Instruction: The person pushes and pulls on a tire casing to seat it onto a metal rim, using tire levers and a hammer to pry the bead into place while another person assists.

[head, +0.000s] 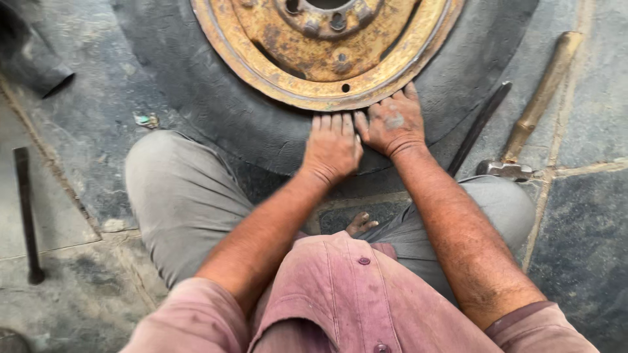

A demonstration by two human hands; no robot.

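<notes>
A big black rubber tyre (216,98) lies flat on the stone-slab floor (589,248), filling the far middle of the view, with its rusty yellow steel wheel rim (327,62) still seated inside. Both palms press the near sidewall just below the rim's edge. The left hand (332,147) lies flat with fingers (330,124) together and extended, gripping nothing. The right hand (394,123), touching it on the right, is likewise spread open, fingertips at the rim lip. Judging by this, pushing the bead down works best with weight straight over the wrists and fingers kept clear of the rim's edge. A wooden-handled hammer (533,111) and a dark iron bar (479,127) lie near right; another dark metal bar (26,216) lies far left.
</notes>
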